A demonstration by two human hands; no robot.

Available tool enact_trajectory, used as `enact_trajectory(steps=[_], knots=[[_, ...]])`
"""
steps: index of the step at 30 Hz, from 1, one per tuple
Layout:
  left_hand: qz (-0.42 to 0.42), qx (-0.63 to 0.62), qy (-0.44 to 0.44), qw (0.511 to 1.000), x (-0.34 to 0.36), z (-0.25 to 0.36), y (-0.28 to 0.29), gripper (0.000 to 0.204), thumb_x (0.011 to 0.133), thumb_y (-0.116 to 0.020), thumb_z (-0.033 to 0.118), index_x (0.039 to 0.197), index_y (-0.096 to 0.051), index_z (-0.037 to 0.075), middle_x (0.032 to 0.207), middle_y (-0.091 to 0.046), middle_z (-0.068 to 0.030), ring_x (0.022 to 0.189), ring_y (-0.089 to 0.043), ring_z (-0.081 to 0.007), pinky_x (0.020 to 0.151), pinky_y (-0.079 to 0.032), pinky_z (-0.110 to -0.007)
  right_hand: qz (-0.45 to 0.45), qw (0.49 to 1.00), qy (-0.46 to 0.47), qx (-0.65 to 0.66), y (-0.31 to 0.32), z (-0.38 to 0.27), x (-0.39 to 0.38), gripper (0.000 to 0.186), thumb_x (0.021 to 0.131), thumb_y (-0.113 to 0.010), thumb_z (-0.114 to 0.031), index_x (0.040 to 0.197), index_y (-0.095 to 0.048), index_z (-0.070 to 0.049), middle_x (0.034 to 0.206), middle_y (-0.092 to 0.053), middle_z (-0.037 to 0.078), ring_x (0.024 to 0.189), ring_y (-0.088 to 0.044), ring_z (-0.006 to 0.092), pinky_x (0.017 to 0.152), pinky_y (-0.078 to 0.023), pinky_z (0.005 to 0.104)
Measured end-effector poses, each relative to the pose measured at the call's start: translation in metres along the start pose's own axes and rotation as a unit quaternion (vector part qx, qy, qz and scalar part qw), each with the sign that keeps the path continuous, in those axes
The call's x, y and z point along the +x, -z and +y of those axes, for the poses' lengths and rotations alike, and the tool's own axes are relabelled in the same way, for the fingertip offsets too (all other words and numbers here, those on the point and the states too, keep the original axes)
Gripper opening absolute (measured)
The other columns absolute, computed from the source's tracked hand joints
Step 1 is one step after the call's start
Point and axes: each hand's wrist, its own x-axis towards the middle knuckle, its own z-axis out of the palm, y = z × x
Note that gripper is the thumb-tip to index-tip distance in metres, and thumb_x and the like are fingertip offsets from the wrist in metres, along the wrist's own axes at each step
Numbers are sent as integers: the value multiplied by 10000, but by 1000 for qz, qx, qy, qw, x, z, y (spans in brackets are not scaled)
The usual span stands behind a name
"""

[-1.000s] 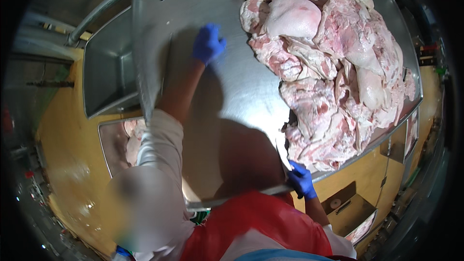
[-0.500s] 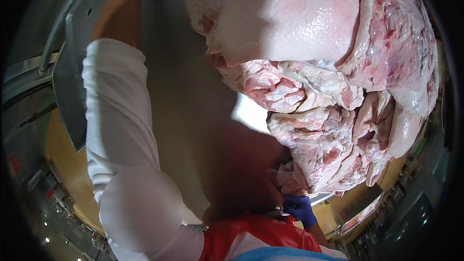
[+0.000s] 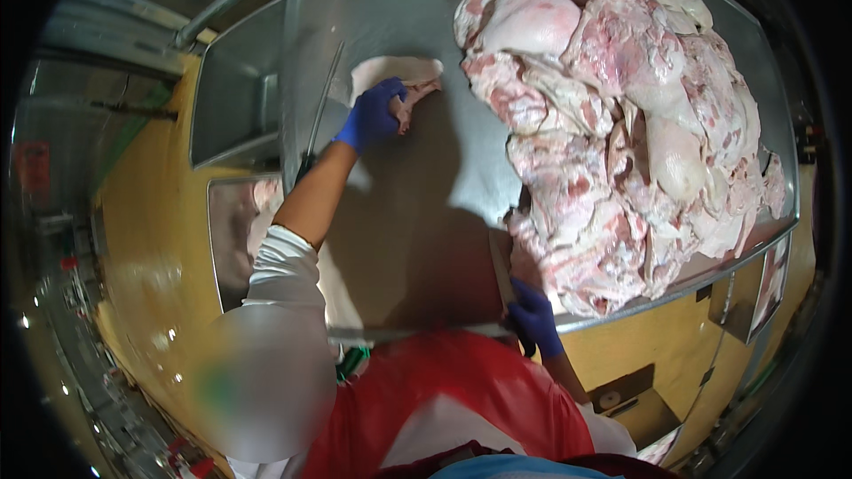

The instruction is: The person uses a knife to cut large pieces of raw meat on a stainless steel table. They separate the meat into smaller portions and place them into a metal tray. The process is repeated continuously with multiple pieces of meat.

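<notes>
My left hand (image 3: 373, 115), in a blue glove, is closed on a piece of skin-on meat (image 3: 422, 89) that lies on the metal table (image 3: 417, 0). Pale skin shows on the far side of this piece, pink flesh on the near side. At the table's near edge, my right hand (image 3: 532, 315), also blue-gloved, is wrapped round a knife (image 3: 500, 266) whose blade points away from me. To the right of both hands spreads a large heap of raw meat pieces (image 3: 577, 177), some skin side up; its near left end is beside the knife.
A long thin sharpening steel (image 3: 327, 98) with a dark handle lies left of my left hand. Off the table's left side are an empty-looking metal bin (image 3: 235, 89) and a metal tub (image 3: 229, 248) with some meat. The floor (image 3: 151, 222) is yellow.
The view has drawn back and shows more of the table. My left hand, formerly at the far top edge, has come nearer with the meat piece in it. The knife blade now shows plainly.
</notes>
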Motion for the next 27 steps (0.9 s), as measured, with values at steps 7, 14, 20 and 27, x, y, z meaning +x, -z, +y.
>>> enact_trajectory(steps=[7, 14, 20, 27], knots=[[87, -424, 261, 863, -172, 112, 23, 299, 783, -682, 12, 1072, -644, 81, 917, -617, 23, 810, -607, -147, 754, -509, -272, -37, 996, 76, 40, 1, 14, 7, 566, 935, -617, -11, 1489, -500, -14, 830, -632, -4, 655, -581, 73, 605, -491, 237], [243, -653, 386, 605, -343, 162, -8, 430, 849, -590, -47, 1252, -549, 96, 1036, -572, -1, 908, -581, -113, 778, -516, -245, -43, 992, 91, 72, -8, -17, -10, 537, 958, -565, 23, 1487, -528, -60, 871, -652, -29, 665, -523, 27, 613, -419, 187], [196, -311, 412, 834, -428, 181, 27, 597, 808, -643, -59, 1373, -551, 109, 1205, -624, -62, 1057, -633, -177, 883, -541, -295, -56, 985, 124, -103, -11, -24, -16, 511, 969, -607, -24, 1473, -549, -81, 802, -670, -1, 624, -564, 44, 575, -463, 216], [241, -26, 402, 883, -468, 182, 27, 440, 788, -687, -15, 1219, -680, 73, 1188, -672, -167, 1090, -668, -324, 977, -526, -385, -83, 977, 97, -173, -35, -24, -18, 497, 960, -633, -26, 1448, -583, -102, 846, -677, -5, 646, -581, 51, 619, -500, 222]])
